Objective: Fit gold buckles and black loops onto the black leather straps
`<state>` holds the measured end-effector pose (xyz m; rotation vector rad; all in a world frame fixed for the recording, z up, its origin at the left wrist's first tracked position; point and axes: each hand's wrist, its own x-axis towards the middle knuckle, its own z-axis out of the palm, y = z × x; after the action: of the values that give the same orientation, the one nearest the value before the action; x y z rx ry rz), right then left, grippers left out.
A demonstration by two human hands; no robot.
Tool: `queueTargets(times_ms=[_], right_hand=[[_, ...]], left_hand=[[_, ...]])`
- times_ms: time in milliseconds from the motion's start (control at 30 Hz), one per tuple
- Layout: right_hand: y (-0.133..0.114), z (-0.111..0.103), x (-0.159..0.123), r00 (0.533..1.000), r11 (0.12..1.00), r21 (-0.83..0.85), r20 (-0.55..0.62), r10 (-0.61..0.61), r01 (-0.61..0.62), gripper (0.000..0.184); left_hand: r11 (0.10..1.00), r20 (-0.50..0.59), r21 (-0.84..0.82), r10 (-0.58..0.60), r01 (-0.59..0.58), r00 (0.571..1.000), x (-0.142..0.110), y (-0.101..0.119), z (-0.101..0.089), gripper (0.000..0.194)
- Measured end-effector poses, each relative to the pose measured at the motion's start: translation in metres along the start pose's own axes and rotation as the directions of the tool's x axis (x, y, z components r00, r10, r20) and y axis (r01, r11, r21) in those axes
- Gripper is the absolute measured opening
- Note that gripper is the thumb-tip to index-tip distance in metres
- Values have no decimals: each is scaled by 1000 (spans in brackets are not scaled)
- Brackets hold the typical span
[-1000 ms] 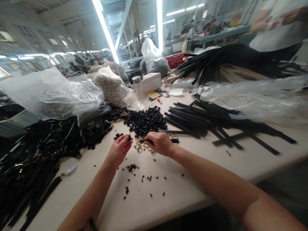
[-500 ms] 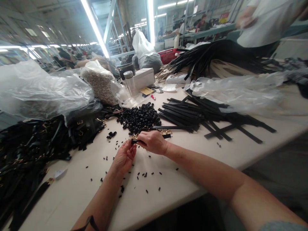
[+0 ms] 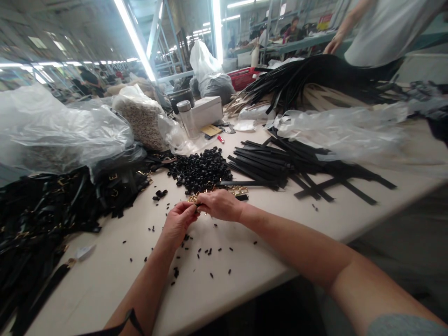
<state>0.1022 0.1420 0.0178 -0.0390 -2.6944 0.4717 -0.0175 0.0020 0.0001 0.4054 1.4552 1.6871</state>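
Observation:
My left hand (image 3: pixel 178 220) and my right hand (image 3: pixel 221 205) meet above the table, their fingertips pinched together on a small black strap piece (image 3: pixel 198 207). The fingers cover most of that piece, so its full shape is hidden. Just beyond my hands lies a heap of black strap loops (image 3: pixel 199 169). Gold buckles (image 3: pixel 239 190) lie beside my right hand, partly behind it. Small black bits (image 3: pixel 210 252) are scattered on the table around and below my left hand.
Black straps (image 3: pixel 261 163) lie fanned out right of the heap. Black buckled straps (image 3: pixel 45 214) pile up at left, under plastic bags (image 3: pixel 63 130). A clear bottle (image 3: pixel 186 120) and white box (image 3: pixel 208 111) stand behind. A co-worker's hand (image 3: pixel 334 44) is at far right.
My left fingers have closed in toward my right fingertips, and less of the black piece shows. The co-worker's arm at far right has lowered toward the long straps.

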Motion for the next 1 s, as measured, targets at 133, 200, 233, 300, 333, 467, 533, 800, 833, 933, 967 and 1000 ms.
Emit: queueTargets(times_ms=[133, 200, 233, 300, 333, 467, 533, 800, 833, 933, 967, 1000], right_hand=[[-7, 1, 1, 983, 979, 95, 14, 181, -182, 34], [-9, 1, 1, 980, 972, 124, 37, 198, -201, 37], [-9, 0, 0, 979, 969, 143, 45, 197, -202, 37], [-9, -2, 0, 978, 960, 182, 47, 205, -210, 37], [-8, -3, 0, 977, 956, 201, 42, 210, -214, 37], [-3, -6, 0, 986, 959, 228, 57, 159, -168, 31], [1, -6, 1, 987, 970, 196, 88, 132, -147, 28], [12, -24, 2, 982, 981, 104, 108, 155, -167, 20], [14, -26, 2, 982, 980, 98, 90, 164, -173, 20], [20, -25, 3, 977, 974, 72, 16, 212, -213, 17], [22, -23, 3, 973, 971, 62, -4, 230, -230, 16], [25, -20, 3, 969, 968, 54, -17, 248, -246, 15]], left_hand=[[998, 20, 38, 47, -48, 999, -3, -3, 6, 35], [994, 54, 85, 64, -68, 997, -5, -4, 10, 34], [990, 61, 116, 78, -85, 995, -6, -4, 11, 33], [979, 41, 162, 116, -121, 992, -7, -2, 11, 32], [977, 23, 166, 130, -132, 991, -7, -2, 11, 32], [985, -5, 96, 143, -142, 990, -7, 1, 9, 32], [985, 3, 78, 155, -155, 988, -6, 0, 9, 33], [977, -65, 29, 214, -213, 975, 0, 4, 1, 35], [975, -86, 23, 223, -222, 971, 2, 6, -1, 36], [971, -174, 19, 238, -238, 956, 6, 14, -12, 39], [970, -208, 18, 239, -241, 948, 8, 18, -17, 40], [969, -239, 17, 242, -245, 940, 10, 20, -23, 40]])
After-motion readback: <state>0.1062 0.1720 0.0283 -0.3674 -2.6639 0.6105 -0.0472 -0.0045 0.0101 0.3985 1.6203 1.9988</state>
